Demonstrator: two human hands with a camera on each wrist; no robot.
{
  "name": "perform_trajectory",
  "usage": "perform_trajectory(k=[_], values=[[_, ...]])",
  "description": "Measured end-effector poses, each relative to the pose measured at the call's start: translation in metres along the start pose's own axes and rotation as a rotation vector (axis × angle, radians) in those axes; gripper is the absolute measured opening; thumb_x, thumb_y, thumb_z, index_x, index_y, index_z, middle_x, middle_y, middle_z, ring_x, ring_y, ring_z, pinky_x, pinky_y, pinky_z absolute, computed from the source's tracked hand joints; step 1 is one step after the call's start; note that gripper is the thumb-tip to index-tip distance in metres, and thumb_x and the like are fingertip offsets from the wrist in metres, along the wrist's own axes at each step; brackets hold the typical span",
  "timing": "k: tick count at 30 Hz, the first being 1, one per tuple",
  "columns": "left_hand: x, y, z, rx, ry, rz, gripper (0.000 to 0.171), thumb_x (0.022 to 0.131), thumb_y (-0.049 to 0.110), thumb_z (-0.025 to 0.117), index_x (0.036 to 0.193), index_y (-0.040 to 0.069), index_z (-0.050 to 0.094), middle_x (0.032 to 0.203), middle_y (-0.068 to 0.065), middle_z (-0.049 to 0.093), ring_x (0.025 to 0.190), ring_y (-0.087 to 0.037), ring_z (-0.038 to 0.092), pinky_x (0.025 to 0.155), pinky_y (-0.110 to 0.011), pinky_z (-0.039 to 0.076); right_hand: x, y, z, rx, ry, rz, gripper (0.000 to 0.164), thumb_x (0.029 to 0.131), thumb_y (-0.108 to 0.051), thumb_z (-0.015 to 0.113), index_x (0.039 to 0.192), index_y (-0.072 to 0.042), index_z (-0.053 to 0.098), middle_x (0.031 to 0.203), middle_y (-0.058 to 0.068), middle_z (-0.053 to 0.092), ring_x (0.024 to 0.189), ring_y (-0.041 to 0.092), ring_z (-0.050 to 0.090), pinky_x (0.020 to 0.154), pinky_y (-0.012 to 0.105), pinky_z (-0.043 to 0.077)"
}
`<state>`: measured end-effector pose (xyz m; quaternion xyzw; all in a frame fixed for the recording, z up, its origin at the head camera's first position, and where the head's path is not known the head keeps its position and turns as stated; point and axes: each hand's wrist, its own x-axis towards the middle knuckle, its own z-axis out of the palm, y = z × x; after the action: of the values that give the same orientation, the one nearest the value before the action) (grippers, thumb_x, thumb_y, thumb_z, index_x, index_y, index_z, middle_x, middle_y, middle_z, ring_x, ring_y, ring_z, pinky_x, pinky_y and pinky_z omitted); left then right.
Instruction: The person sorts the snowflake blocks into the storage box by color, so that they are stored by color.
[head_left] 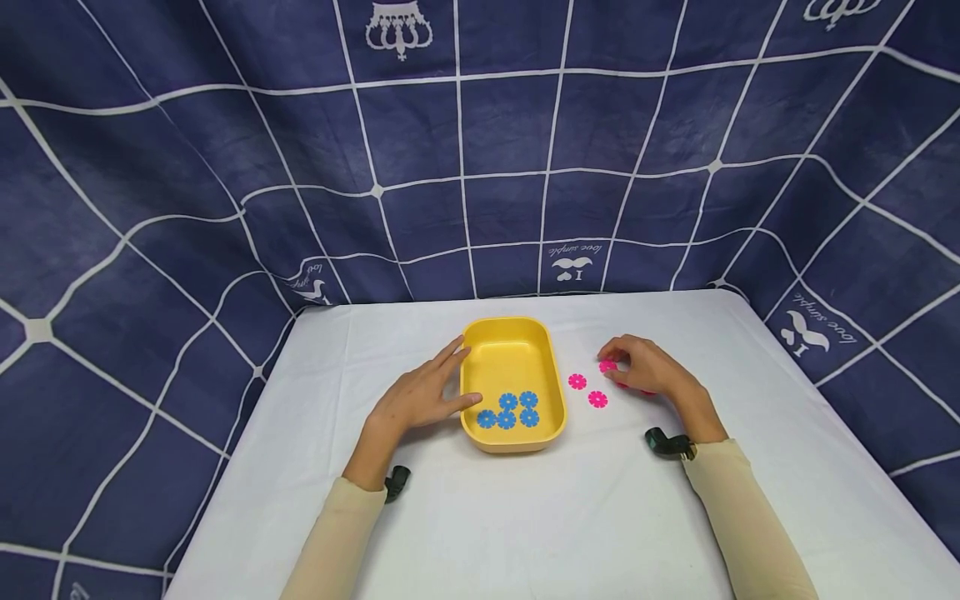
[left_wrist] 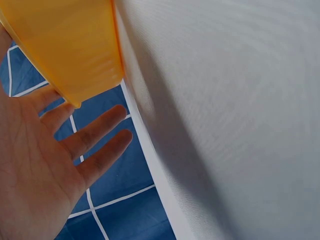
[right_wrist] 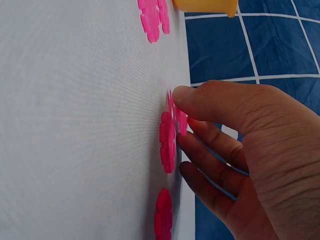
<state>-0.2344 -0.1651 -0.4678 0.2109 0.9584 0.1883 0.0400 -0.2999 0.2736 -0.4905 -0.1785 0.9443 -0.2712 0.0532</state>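
My left hand (head_left: 422,393) rests at the left side of a yellow tray (head_left: 512,446), touching its rim with the fingers spread and the thumb reaching over the edge. Several blue notched plastic discs (head_left: 508,402) lie inside the tray near its front. To the right of the tray, my right hand (head_left: 651,367) pinches a pink notched disc (head_left: 607,366) at the tabletop between thumb and fingertips. In the right wrist view, more pink discs (right_wrist: 167,142) lie close under that hand, partly hidden by it in the head view.
Two loose pink discs, one nearer the tray (head_left: 577,382) and one nearer the front (head_left: 597,399), lie between the tray and the right hand. A white cloth (head_left: 525,525) covers the table. Dark blue curtains (head_left: 502,208) with white lines enclose the back and sides.
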Motion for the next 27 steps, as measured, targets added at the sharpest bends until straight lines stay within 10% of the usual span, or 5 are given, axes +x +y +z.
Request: perform_trajectory(k=[27], values=[[-0.001,0.002,-0.001,-0.008,-0.007,-0.011,0.094,0.098,0.07,0.064,0.172,0.024,0.029,0.181,0.013,0.009,0.157,-0.029,0.041,0.116,-0.06,0.048,-0.013,-0.03,-0.038,-0.009,0.175,-0.067,0.032,0.094,-0.014,0.083,0.124,-0.008,0.074,0.119,0.012,0.075,0.117,0.041,0.065,0.1,0.063,0.057]])
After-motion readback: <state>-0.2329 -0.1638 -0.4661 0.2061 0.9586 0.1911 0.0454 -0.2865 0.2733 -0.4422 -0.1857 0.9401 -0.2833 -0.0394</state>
